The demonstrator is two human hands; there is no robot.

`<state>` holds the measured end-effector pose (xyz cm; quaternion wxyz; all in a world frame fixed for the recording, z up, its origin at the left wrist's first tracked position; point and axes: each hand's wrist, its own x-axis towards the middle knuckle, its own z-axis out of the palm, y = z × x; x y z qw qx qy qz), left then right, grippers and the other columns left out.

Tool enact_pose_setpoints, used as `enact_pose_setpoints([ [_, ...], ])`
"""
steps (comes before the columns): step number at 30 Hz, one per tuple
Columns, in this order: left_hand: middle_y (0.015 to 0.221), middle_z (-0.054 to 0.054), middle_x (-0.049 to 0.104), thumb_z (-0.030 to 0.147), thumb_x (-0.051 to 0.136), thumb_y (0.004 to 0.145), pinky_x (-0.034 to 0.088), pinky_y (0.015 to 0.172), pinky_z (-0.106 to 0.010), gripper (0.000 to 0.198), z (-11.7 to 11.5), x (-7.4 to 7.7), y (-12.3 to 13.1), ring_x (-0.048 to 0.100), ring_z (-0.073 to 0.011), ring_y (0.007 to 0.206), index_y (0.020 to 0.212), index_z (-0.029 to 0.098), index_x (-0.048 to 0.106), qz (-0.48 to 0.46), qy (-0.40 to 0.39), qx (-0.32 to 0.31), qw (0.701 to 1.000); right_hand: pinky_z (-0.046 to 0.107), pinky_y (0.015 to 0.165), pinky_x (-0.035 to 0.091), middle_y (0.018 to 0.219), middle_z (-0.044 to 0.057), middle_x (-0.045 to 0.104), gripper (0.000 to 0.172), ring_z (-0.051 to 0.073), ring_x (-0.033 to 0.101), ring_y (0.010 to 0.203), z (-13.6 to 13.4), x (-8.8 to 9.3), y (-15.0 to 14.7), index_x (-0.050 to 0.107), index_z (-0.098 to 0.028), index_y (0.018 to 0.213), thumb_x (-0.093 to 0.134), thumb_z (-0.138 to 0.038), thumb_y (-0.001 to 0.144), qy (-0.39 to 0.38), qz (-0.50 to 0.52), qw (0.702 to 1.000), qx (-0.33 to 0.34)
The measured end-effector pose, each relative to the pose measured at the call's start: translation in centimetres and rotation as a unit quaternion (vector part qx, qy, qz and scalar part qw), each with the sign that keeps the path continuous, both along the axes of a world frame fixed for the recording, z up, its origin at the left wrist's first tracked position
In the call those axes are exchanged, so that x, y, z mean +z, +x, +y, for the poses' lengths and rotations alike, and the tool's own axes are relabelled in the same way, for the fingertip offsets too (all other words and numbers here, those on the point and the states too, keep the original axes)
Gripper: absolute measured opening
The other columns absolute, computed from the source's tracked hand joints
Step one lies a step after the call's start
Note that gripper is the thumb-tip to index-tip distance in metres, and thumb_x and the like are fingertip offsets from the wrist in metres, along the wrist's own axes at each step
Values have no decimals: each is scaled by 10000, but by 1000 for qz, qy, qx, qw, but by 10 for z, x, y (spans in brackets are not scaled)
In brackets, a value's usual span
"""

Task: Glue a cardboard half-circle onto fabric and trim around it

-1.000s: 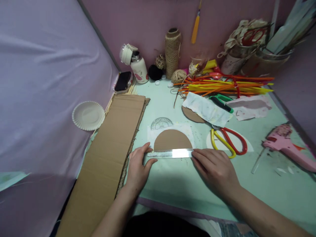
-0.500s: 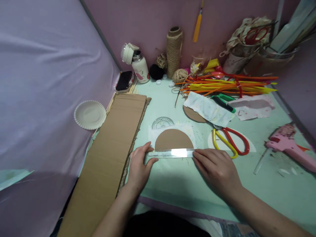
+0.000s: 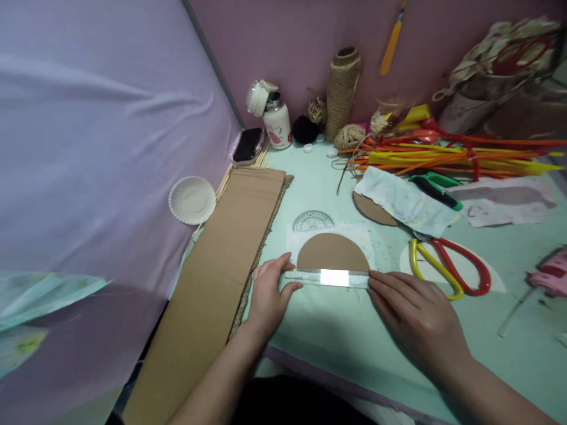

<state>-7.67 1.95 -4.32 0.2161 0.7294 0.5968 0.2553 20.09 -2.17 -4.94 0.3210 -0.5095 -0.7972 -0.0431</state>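
Note:
A clear ruler point(image 3: 310, 277) lies along the straight lower edge of a brown cardboard half-circle point(image 3: 333, 251). Under the cardboard is a white sheet point(image 3: 366, 236). My left hand point(image 3: 269, 293) holds the ruler's left end, thumb below and fingers above. At the other end, my right hand point(image 3: 420, 313) pinches the ruler between its thumb and fingertips. Light glares off the ruler's middle. A clear protractor point(image 3: 313, 221) rests just above the paper.
Long cardboard point(image 3: 221, 265) lies left, near a paper plate point(image 3: 192, 200). Right are red-and-yellow-handled scissors point(image 3: 465, 265) and a pink glue gun point(image 3: 551, 273). Behind stand a bottle point(image 3: 278, 124), a twine spool point(image 3: 341, 94), coloured strips point(image 3: 443, 156) and green-handled scissors point(image 3: 438, 188).
The head view has turned a little left, so everything sits further right in the picture. Both hands stay on the ruler, which keeps its place against the cardboard.

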Motion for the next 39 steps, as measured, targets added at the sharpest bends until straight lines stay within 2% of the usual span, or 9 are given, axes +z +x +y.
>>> enact_pose_setpoints([
  [7, 1060, -21, 745, 144, 764, 779, 442, 960, -422, 514, -1, 1, 2, 646, -243, 1086, 1238, 252, 562, -9, 3, 2, 1000, 391, 724, 487, 995, 114, 778, 149, 269, 665, 873, 0, -3, 1, 728, -129, 1021, 613, -172, 937, 2, -8, 1000, 12],
  [17, 1036, -39, 728, 166, 751, 806, 426, 914, -410, 226, -1, 7, 4, 644, -246, 1035, 997, 228, 647, 27, 1, -5, 1000, 390, 700, 475, 1004, 125, 775, 184, 274, 658, 872, 0, -5, 4, 733, -126, 1030, 570, -182, 964, 11, -30, 999, 26],
  [26, 989, -6, 736, 154, 772, 808, 389, 906, -395, 166, -1, 6, 2, 640, -218, 1013, 941, 226, 702, 28, 46, -55, 997, 390, 709, 473, 1030, 129, 769, 205, 282, 649, 895, -1, -5, 4, 728, -98, 1044, 544, -153, 973, -4, -44, 999, 22],
  [34, 1010, -21, 729, 172, 756, 827, 408, 897, -403, 140, -1, -3, 1, 632, -216, 1016, 932, 264, 757, 34, 91, -54, 994, 391, 726, 476, 1048, 134, 764, 206, 281, 646, 914, -2, -7, 6, 719, -97, 1056, 534, -141, 978, -10, -48, 998, 28],
  [39, 1016, -25, 732, 142, 775, 798, 412, 916, -410, 191, -2, 0, 2, 636, -224, 1022, 952, 222, 696, 20, 61, -38, 997, 390, 731, 477, 1075, 124, 761, 213, 281, 645, 924, -3, -9, 7, 709, -107, 1089, 529, -128, 977, -14, -49, 998, 26],
])
